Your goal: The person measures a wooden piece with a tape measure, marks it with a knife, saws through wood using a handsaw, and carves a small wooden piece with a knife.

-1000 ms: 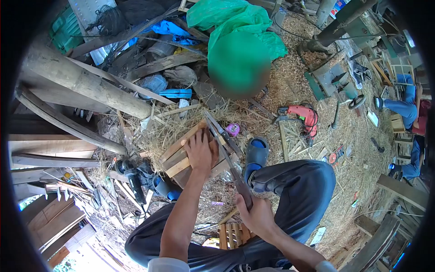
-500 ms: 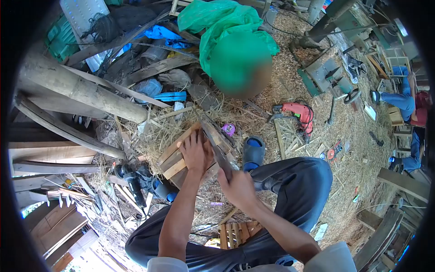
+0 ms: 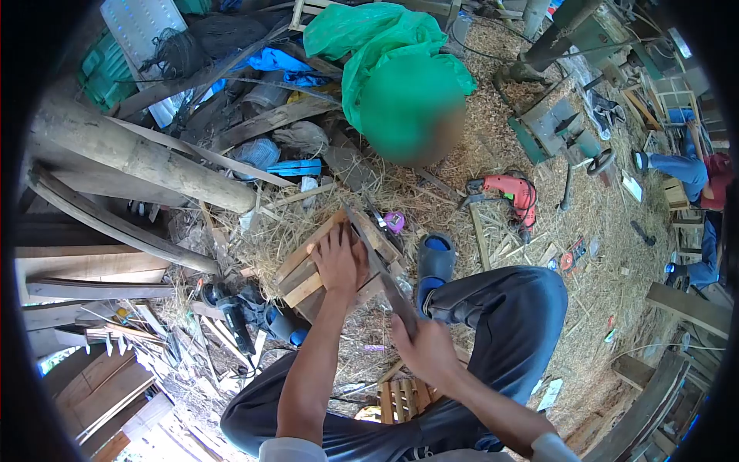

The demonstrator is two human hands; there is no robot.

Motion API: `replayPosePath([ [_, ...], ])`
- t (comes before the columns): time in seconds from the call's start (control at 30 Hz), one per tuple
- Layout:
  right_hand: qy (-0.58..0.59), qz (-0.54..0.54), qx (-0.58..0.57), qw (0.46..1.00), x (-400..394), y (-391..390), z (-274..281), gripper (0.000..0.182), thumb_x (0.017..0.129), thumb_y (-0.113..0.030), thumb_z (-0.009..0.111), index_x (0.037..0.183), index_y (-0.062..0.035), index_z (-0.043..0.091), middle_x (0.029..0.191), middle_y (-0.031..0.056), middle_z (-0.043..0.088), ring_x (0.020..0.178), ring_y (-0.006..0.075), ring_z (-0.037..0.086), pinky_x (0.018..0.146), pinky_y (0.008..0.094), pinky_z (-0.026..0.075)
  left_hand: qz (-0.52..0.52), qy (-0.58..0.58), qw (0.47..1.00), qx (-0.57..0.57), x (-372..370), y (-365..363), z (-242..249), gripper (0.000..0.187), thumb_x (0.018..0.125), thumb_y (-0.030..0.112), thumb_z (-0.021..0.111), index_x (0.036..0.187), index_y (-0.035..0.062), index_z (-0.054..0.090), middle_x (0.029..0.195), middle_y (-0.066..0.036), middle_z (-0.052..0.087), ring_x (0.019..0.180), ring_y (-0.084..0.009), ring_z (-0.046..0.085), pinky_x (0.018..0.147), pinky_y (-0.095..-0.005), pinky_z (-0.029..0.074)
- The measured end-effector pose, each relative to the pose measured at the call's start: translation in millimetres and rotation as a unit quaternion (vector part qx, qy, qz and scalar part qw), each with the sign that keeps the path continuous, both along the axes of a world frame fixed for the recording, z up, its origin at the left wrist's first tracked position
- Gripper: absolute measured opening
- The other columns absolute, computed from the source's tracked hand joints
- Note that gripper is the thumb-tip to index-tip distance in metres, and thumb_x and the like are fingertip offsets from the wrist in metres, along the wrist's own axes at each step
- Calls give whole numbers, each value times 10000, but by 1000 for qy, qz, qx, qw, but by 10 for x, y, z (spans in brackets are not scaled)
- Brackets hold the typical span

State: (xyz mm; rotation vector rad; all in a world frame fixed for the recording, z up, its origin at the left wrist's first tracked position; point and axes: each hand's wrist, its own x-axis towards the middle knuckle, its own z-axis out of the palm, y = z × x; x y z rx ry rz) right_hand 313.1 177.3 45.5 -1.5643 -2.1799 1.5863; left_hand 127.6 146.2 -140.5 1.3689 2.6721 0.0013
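My right hand [image 3: 426, 353] is wrapped round the handle end of a handsaw [image 3: 385, 281], whose long dark blade slants away up and left across the wood. Left of the blade, my left hand [image 3: 336, 260] presses down on a piece of wood [image 3: 304, 289], fingers over its top and thumb side close to the blade. The wood rests on a low wooden block [image 3: 312, 306] in front of me. Whether the blade's teeth are in the wood cannot be made out.
A red power drill [image 3: 509, 192] and a purple tape measure [image 3: 394, 222] lie beyond the block. A black angle grinder [image 3: 232, 319] is at left, near blue-lined clogs [image 3: 436, 258]. Ahead is a person under green plastic [image 3: 385, 46]; another in blue trousers [image 3: 677, 168] sits far right.
My right hand has drawn the handsaw back towards me, down and slightly right. My left hand stays on the wood; the whole view has shifted a little.
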Motion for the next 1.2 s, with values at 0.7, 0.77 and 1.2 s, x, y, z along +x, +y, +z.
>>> replayPosePath([
  [0.7, -8, 16, 38, 999, -46, 46, -93, 443, 934, -308, 587, 710, 71, 632, 530, 235, 557, 551, 419, 626, 509, 470, 456, 7, 21, 1000, 6, 66, 16, 20, 519, 915, 281, 491, 1412, 134, 457, 1336, -27, 470, 1242, -223, 410, 1047, -481, 276],
  [0.77, -21, 16, -23, 999, 180, -8, 51, 510, 921, -368, 560, 729, 96, 649, 595, 314, 570, 613, 484, 620, 595, 506, 529, -3, 44, 999, -12, 25, -23, -102, 508, 921, 289, 491, 1404, 136, 462, 1326, -30, 475, 1237, -221, 412, 1039, -485, 282],
  [1.2, -9, 36, 41, 998, 123, -51, -226, 449, 946, -309, 557, 720, 69, 639, 509, 233, 535, 532, 393, 625, 490, 466, 458, -4, -15, 1000, 5, 53, -7, 59, 552, 889, 271, 531, 1411, 114, 443, 1361, -67, 463, 1238, -260, 420, 1057, -505, 275],
])
